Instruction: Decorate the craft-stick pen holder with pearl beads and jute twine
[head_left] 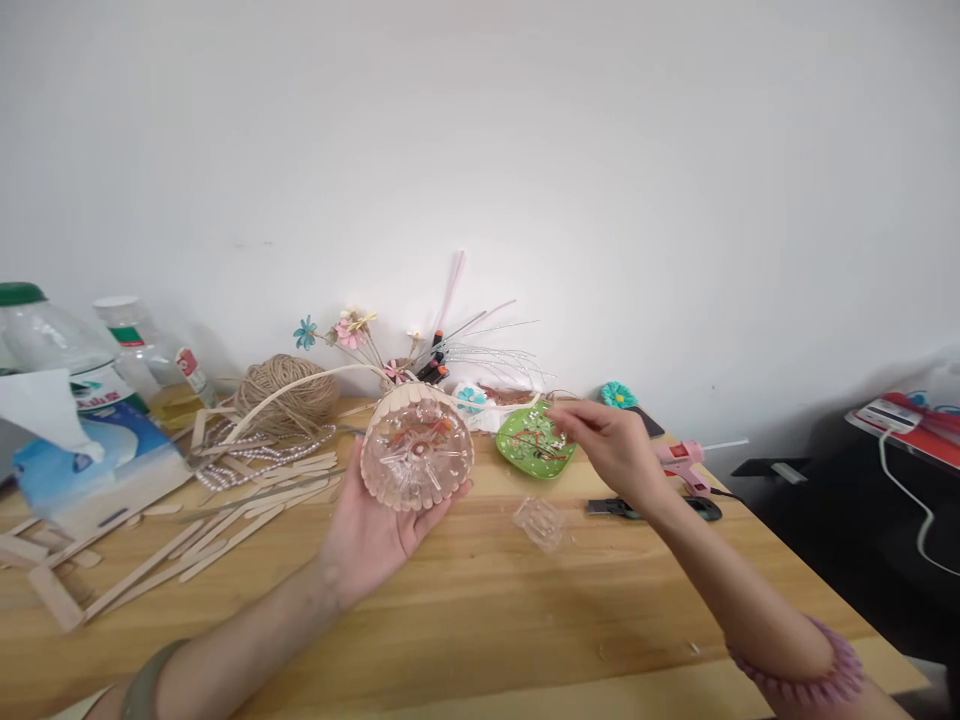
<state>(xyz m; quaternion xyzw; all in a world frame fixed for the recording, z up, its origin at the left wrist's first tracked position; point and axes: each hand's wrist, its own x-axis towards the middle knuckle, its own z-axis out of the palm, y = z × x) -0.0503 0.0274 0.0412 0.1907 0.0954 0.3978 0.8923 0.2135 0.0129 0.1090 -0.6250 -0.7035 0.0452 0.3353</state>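
My left hand (pixel 382 540) is wrapped under a clear plastic bottle base (pixel 418 450), its ribbed bottom turned toward me. Rounded wooden craft stick ends make a scalloped ring around it. A long cream cord (pixel 300 380) arches in from the left, runs behind the bottle base and comes out on the right. My right hand (pixel 611 445) has its fingertips pinched at the cord's right end, above a green dish (pixel 517 460) that holds small red and white bits.
Loose craft sticks (pixel 225 530), bead strings (pixel 262 455) and a twine ball (pixel 289 395) lie left. A tissue pack (pixel 112 460) and bottles stand behind. On the right are a utility knife (pixel 637 508), a pink glue gun (pixel 684 462) and the table's edge. A clear plastic piece (pixel 538 522) lies centrally.
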